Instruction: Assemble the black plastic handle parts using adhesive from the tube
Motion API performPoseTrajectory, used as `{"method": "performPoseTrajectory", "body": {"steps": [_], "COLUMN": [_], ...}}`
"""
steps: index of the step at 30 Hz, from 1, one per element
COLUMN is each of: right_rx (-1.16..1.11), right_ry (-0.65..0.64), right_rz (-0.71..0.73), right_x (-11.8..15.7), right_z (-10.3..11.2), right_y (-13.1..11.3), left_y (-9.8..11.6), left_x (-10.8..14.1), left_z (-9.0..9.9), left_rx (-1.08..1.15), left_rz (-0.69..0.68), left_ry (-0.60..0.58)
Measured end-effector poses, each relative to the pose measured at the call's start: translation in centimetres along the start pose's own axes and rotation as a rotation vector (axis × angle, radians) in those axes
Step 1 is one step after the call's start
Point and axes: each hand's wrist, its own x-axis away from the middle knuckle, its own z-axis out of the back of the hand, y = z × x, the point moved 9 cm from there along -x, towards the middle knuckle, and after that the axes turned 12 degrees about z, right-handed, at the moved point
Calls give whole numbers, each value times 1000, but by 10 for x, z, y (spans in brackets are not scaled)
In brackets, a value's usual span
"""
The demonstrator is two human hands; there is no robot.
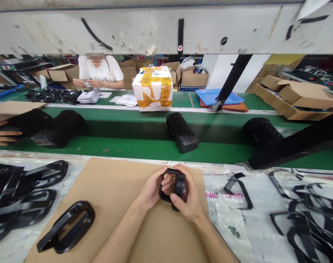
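Plastic loop frame (179, 188), black and softly glossy, sits between your 2 hands over the matte brown cardboard sheet (114, 186), near its far right corner. Your left hand (152, 190) grasps the frame's left side, fingers curled into the rounded opening and thumb at the upper rim. Your right hand (191, 199) clasps the other side, its thumb against the broad, curved band.

To your left on the same sheet lies a spare loop frame (61, 220), an elongated rounded ring with a flat bar slanting off it. Past the cardboard's left edge, smooth black frames (26, 215) overlap in a heap. On your right, a thin angular bracket (246, 197) rests on a shiny, wrinkled surface with pink lettering, near a tangle of similar slim black pieces.

Ahead of you, the smooth green belt (128, 148) carries a black cylinder (182, 131) on its side, its wall pierced by rows of slots. Across from you, a person in a white shirt (100, 73) sits near a white box (152, 95) banded with yellow tape.
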Motion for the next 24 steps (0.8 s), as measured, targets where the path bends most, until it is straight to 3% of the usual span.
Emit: {"method": "performPoseTrajectory", "body": {"steps": [4,9,15,19,24], "right_rx": [52,26,-27,-68,-35], "right_ry": [103,326,434,518,494], "right_rz": [-77,-167,-169,-180,-231], "right_x": [5,21,27,29,30], "right_z": [13,32,33,38,38], "right_y": [9,23,26,28,33], "left_y": [6,3,-21,-24,-24], "left_x": [0,-2,-10,-11,-12], "left_z": [6,5,4,2,1], "left_rx": [-182,-295,-32,63,74], "left_rz": [-71,-72,156,165,110], "left_ry": [128,134,-19,-61,-39]}}
